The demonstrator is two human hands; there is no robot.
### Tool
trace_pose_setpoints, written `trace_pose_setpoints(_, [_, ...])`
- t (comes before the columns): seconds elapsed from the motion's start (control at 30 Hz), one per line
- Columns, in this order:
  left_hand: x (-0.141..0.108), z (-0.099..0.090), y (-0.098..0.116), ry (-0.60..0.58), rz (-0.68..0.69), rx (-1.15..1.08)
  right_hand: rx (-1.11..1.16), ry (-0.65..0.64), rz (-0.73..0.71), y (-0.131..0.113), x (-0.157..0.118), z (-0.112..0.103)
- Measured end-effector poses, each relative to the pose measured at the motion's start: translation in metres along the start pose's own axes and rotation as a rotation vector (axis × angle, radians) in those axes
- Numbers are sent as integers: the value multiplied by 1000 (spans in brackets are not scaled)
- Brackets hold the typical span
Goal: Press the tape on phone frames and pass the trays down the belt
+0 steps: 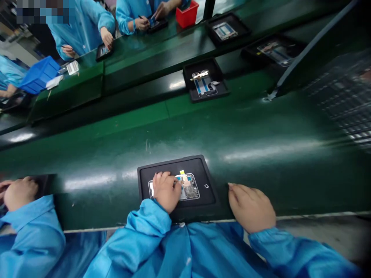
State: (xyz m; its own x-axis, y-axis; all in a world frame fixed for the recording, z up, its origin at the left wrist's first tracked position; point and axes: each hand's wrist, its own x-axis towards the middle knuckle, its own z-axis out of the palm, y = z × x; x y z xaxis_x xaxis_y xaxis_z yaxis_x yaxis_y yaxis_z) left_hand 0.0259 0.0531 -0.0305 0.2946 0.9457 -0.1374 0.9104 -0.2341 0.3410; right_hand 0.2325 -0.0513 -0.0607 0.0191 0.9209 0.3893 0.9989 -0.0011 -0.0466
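Note:
A black tray [210, 195] lies on the green bench before me, with an opened phone [190, 187] in it. The phone's inner board, blue strips and a small yellow tab [182, 172] show. My left hand [167, 192] lies over the phone's left part with its fingers stretched out and somewhat apart, hiding that part. To the right of the tray, my right hand [252, 208] rests at the bench's near edge, apart from the tray. Its fingers are pressed together and curled, and whatever may be between them is hidden. A small white diamond-shaped mark [206, 186] is at the tray's right side.
Further trays with opened phones [205, 83] are on the line beyond the bench [121, 150]. A slanted metal post [307, 54] rises at the right. A co-worker's hand [21, 193] is at my left. Opposite, people in blue work near a blue bin [40, 75] and a red bin [187, 14].

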Motion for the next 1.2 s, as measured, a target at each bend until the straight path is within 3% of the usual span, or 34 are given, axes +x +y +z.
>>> trace_pose_setpoints(0.47, [0,-1,-1,-2,29,4,-6,45,0,-1,2,0])
trace_pose_setpoints(1.2, [-2,2,-2,14,27,4,-12,-20,11,0,1,-1])
